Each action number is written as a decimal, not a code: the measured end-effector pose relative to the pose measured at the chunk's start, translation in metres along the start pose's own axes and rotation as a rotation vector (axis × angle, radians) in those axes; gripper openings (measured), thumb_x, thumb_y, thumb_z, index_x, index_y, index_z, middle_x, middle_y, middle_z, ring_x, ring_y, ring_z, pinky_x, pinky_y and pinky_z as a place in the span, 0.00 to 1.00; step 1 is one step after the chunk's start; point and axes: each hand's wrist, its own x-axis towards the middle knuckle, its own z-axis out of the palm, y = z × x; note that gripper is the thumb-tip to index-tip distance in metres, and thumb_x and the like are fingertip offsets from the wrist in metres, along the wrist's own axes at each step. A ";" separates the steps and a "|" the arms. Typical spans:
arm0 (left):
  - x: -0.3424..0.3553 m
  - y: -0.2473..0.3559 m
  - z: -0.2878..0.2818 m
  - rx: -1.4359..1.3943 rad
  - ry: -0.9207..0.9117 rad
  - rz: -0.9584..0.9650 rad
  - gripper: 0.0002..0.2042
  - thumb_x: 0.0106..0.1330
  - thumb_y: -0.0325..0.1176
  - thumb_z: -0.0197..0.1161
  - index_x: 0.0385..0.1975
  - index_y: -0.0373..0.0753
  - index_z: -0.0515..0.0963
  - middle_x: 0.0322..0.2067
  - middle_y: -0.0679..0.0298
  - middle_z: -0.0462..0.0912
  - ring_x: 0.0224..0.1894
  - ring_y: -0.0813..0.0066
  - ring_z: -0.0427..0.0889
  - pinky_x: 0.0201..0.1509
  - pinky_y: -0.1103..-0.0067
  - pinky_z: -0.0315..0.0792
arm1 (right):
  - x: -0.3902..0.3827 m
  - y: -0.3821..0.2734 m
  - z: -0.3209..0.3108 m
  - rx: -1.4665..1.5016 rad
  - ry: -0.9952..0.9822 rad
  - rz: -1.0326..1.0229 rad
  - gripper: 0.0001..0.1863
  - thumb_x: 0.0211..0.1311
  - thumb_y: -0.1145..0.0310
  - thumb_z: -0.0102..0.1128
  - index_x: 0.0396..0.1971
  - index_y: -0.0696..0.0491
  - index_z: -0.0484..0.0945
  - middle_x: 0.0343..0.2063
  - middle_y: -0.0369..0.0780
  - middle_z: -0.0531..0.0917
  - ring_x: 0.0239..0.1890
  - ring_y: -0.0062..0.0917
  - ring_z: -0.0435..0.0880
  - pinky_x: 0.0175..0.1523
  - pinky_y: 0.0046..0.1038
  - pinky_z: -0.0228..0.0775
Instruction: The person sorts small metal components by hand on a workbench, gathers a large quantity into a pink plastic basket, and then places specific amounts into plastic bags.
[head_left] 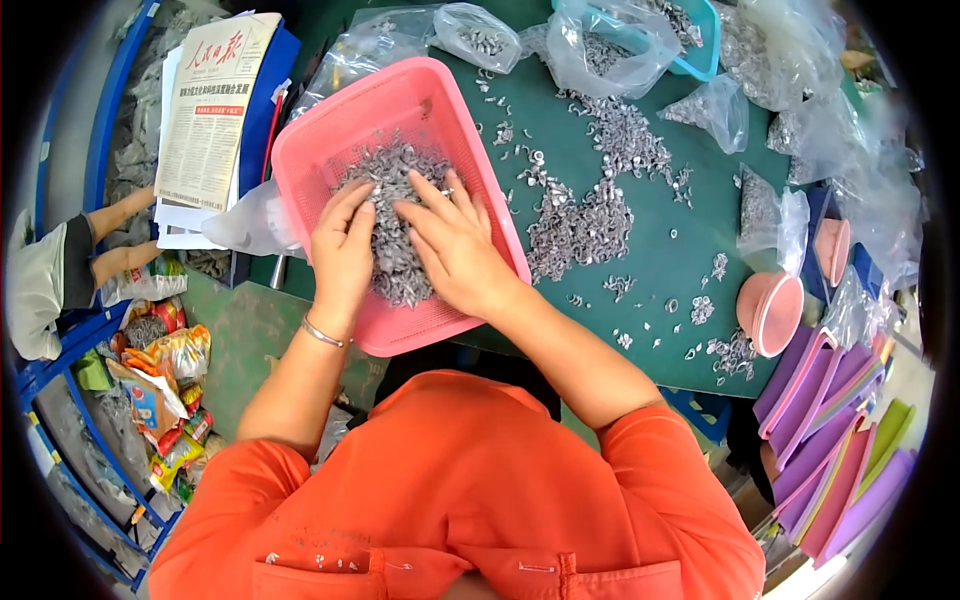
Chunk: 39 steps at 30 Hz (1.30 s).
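Observation:
A pink mesh-sided plastic basket [300, 160] holds a heap of small grey curved metal pieces [405, 280]. My left hand [343, 235] rests on the heap at its left side, fingers slightly bent and tips among the pieces. My right hand [450, 240] lies over the right part of the heap with fingers spread, their tips touching the pieces. A silver bracelet [320, 333] is on my left wrist. Loose grey pieces [580, 225] are scattered on the green table [690, 300] right of the basket.
A newspaper [200, 130] on folders and papers lies left. Plastic bags of pieces [480, 35], a blue tray [700, 50] and pink cups [765, 310] line the table. A person [40, 290] is at far left, above assorted packets [160, 380]. Coloured folders [800, 390] stand at right.

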 end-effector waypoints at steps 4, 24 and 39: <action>0.003 0.000 -0.013 0.182 -0.035 0.130 0.10 0.59 0.23 0.51 0.38 0.33 0.76 0.44 0.57 0.75 0.51 0.67 0.71 0.54 0.78 0.63 | -0.007 0.017 -0.026 0.194 0.073 -0.202 0.19 0.44 0.85 0.46 0.39 0.57 0.74 0.47 0.46 0.74 0.51 0.40 0.72 0.56 0.35 0.62; 0.086 0.110 0.149 -0.315 -0.405 -0.379 0.33 0.57 0.49 0.58 0.52 0.27 0.60 0.43 0.53 0.71 0.36 0.69 0.78 0.36 0.80 0.72 | 0.000 0.184 -0.135 -0.155 0.407 -0.042 0.09 0.54 0.72 0.52 0.34 0.58 0.76 0.40 0.46 0.76 0.44 0.38 0.74 0.50 0.33 0.65; 0.123 0.242 0.105 -0.963 -0.395 0.384 0.05 0.62 0.29 0.53 0.34 0.37 0.69 0.24 0.64 0.74 0.25 0.73 0.75 0.24 0.79 0.71 | 0.090 0.227 -0.118 -0.232 0.418 -0.042 0.14 0.53 0.71 0.47 0.40 0.55 0.72 0.32 0.46 0.76 0.41 0.42 0.73 0.50 0.38 0.63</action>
